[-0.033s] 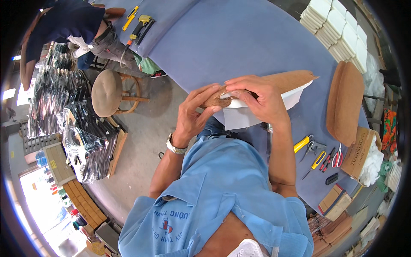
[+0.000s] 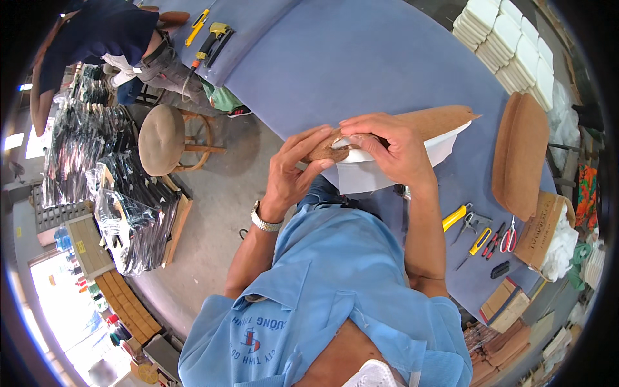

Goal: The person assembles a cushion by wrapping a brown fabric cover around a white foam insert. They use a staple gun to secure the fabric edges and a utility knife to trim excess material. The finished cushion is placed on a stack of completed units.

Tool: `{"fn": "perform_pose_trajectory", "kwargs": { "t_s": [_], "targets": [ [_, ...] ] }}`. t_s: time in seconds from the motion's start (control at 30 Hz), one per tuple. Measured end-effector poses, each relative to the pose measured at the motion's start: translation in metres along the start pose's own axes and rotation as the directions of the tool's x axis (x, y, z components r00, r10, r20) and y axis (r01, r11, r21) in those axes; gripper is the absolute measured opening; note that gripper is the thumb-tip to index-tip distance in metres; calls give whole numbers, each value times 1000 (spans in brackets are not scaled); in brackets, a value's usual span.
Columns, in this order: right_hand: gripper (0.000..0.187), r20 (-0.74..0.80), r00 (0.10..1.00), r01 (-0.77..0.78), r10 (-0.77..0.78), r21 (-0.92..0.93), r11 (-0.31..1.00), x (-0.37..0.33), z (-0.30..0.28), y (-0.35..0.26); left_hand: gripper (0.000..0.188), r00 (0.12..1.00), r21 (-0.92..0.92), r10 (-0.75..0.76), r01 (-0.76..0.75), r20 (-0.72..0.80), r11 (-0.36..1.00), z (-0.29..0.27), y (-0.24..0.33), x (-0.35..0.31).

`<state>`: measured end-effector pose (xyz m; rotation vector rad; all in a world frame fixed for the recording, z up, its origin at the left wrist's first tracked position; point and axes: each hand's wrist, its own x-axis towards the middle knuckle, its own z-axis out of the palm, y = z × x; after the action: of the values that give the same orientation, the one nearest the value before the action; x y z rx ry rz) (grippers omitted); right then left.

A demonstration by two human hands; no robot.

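A long brown fabric-covered cushion point(image 2: 438, 122) with white lining point(image 2: 367, 178) hanging from its near side is held over the near edge of the blue table point(image 2: 348, 64). My left hand point(image 2: 291, 169) is closed round its left end, fingers on top and thumb below. Beside it, my right hand point(image 2: 398, 147) is curled over the near edge, thumb and fingers pinching the fabric where white filling shows. The fingertips of both hands almost meet at this folded end. The cushion's far right end tapers to a point and rests towards the table.
At right lie two brown cushions point(image 2: 521, 155), white pads in stacks point(image 2: 506, 48), a yellow-handled screwdriver point(image 2: 478, 242), red-handled scissors point(image 2: 509, 237) and a cardboard box point(image 2: 541, 229). A staple gun point(image 2: 216, 44) lies far left, near a co-worker point(image 2: 106, 32). A round stool point(image 2: 161, 140) stands on the floor.
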<state>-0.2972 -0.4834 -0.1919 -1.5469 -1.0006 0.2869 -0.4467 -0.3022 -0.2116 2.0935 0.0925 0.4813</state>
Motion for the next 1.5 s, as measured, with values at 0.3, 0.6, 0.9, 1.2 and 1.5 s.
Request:
{"fn": "perform_pose_trajectory", "kwargs": {
  "t_s": [0.3, 0.6, 0.9, 1.2, 1.5],
  "targets": [
    [17, -104, 991, -87, 84, -31, 996, 9, -4, 14, 47, 999, 16, -44, 45, -26, 999, -1, -10, 10],
    [28, -500, 827, -381, 258, -160, 911, -42, -79, 68, 48, 897, -320, -440, 405, -43, 856, -13, -82, -41],
    [35, -663, 588, -559, 463, 80, 825, -137, -134, 148, 49, 851, -465, -524, 451, -34, 762, -10, -94, -72],
    [36, -743, 531, -502, 406, 110, 858, -55, -155, 150, 60, 794, -427, -604, 572, 75, 700, -15, -107, -84],
    [38, -453, 676, -487, 581, 317, 814, -15, -133, 196, 53, 802, -446, -586, 567, 111, 692, -29, -124, -90]
  ]
}}
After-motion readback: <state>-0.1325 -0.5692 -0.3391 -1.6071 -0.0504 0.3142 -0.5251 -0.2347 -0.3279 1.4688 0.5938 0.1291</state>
